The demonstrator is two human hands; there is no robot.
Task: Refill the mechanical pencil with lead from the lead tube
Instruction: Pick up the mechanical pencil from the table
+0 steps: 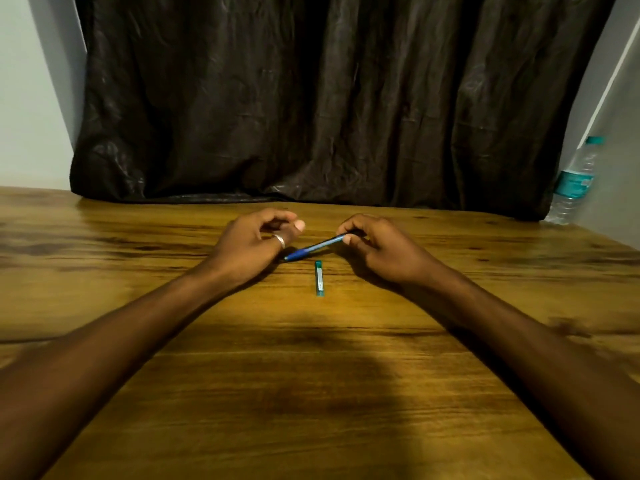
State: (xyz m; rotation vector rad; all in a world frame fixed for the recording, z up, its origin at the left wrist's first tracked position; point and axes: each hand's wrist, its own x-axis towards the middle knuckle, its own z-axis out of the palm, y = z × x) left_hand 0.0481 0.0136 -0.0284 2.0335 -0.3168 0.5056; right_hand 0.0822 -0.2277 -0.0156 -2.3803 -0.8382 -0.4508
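Wooden surface [311,375], strong grain, dark shadow patch near the viewer. Both bare forearms reach in from the near edge, hands apart with the pencil spanning the gap. Right hand [377,245]: thumb and fingers pinched on the upper end of the blue pencil [313,247], clamped there. Pencil tilted, its raised end at the right hand, its darker blue grip end sloping down toward the left hand; the tip lies at or just above the surface, cannot tell which. Left hand [258,242]: fingers curled in, thumb tip meeting the fingertips, ring [280,240] on one finger. Something small may be pinched there, but it is too small to tell; whether this hand touches the pencil's lower end is also unclear, as the tip sits just beside its heel. Green lead tube [319,278] lies flat on the surface, just on the near side of the pencil, between the two hands, touched by neither, long axis pointing away from the viewer. Dark crinkled curtain [311,98] hangs behind the far edge. Clear water bottle [575,181] with teal cap and label stands at far right, well apart from the hands.
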